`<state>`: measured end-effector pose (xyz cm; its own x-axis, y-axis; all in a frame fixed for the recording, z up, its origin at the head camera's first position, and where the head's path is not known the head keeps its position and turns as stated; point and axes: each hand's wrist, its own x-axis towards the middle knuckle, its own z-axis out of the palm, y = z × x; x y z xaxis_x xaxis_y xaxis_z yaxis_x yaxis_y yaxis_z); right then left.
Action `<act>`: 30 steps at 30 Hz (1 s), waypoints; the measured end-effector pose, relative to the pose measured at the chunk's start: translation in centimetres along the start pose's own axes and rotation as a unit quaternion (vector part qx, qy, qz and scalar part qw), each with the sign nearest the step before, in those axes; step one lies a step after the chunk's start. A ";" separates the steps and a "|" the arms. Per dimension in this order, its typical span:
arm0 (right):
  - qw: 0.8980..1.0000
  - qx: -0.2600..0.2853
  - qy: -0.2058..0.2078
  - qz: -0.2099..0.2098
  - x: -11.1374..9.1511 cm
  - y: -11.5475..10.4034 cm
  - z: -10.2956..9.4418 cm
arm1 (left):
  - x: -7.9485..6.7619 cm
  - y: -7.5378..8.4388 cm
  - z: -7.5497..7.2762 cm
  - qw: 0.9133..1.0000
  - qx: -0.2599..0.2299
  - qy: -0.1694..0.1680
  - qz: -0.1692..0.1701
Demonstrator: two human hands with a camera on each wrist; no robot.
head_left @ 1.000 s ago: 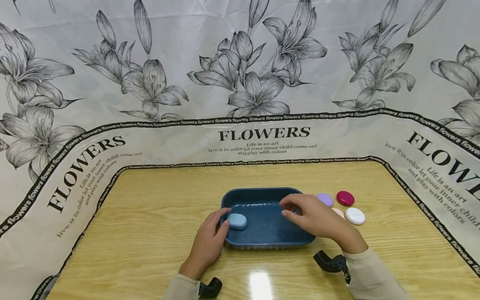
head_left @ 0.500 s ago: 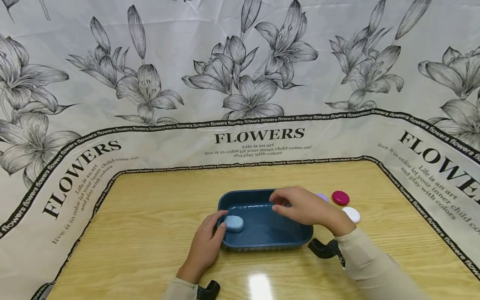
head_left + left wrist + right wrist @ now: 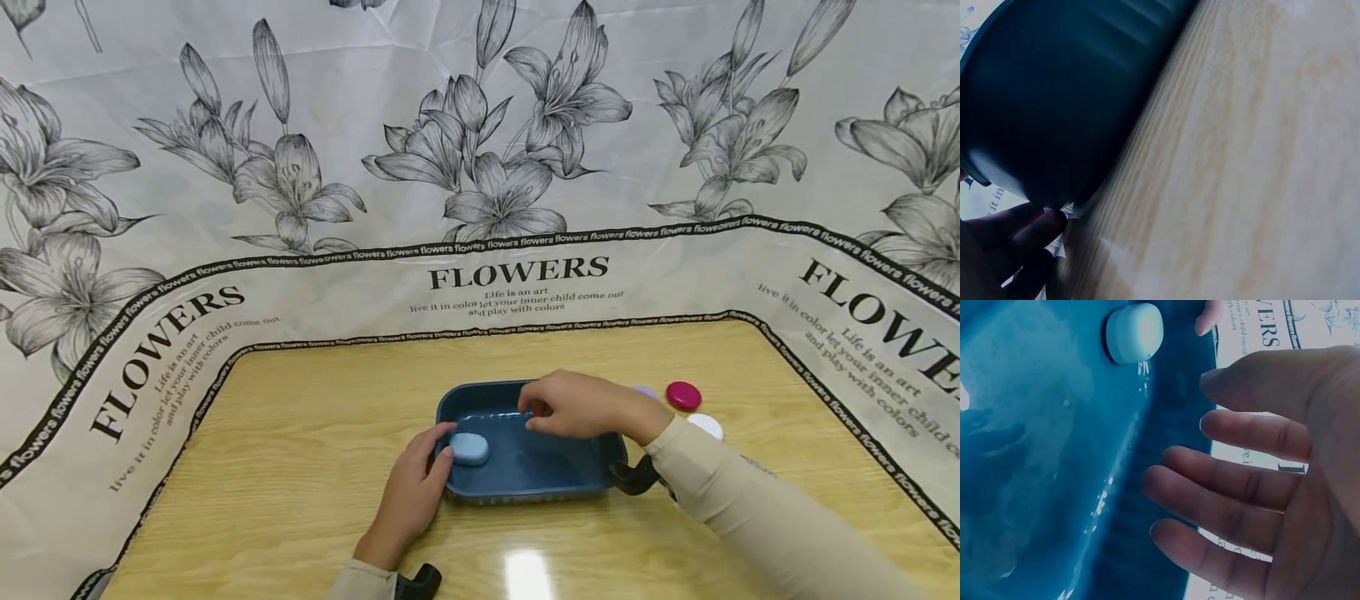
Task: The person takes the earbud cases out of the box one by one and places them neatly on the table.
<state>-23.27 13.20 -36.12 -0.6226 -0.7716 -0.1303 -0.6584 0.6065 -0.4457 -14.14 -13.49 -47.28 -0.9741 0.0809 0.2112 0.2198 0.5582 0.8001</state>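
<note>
A dark blue rectangular basin (image 3: 536, 492) stands on the wooden table, with a pale blue, rounded, pebble-like piece (image 3: 470, 449) lying at its left end inside. My left hand (image 3: 411, 483) holds the basin's left end by its rim; in the left wrist view, its fingers (image 3: 1029, 240) touch the outer wall low down. Over the basin's right half hovers my right hand (image 3: 573, 406), fingers loosely bent and holding nothing. The right wrist view shows that hand's bare fingers (image 3: 1216, 500) apart, with the pale blue piece (image 3: 1135, 334) a short way off.
Right of the basin lie a magenta disc (image 3: 683, 396), a white disc (image 3: 707, 427) and a mostly hidden lilac one (image 3: 646, 392). Flower-printed cloth (image 3: 517, 275) borders the table (image 3: 315, 433) at the back and both sides.
My right hand has moved left over the basin, its forearm now covering more of the discs. The left hand keeps its place on the rim. The head view has shifted slightly.
</note>
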 end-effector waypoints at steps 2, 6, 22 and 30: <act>1.000 -0.006 -0.009 -0.006 0.5 -0.1 0.1 | -0.1 0.1 0.1 1.000 -0.002 -0.002 -0.004; 1.000 -0.010 -0.016 -0.009 1.8 -0.4 0.2 | 0.0 0.1 0.2 1.000 -0.006 0.004 -0.002; 0.995 -0.051 -0.086 0.005 4.6 -1.8 1.0 | -0.6 0.2 0.6 1.000 -0.021 -0.001 -0.009; 0.992 -0.059 -0.113 0.017 5.9 -2.4 1.6 | -0.4 0.0 0.0 1.000 -0.013 0.004 -0.012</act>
<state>-24.70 6.94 -37.25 -0.5440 -0.7650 -0.3448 -0.6914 0.6415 -0.3324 -13.74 -13.54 -47.37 -0.9788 0.0601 0.1957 0.1968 0.5387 0.8192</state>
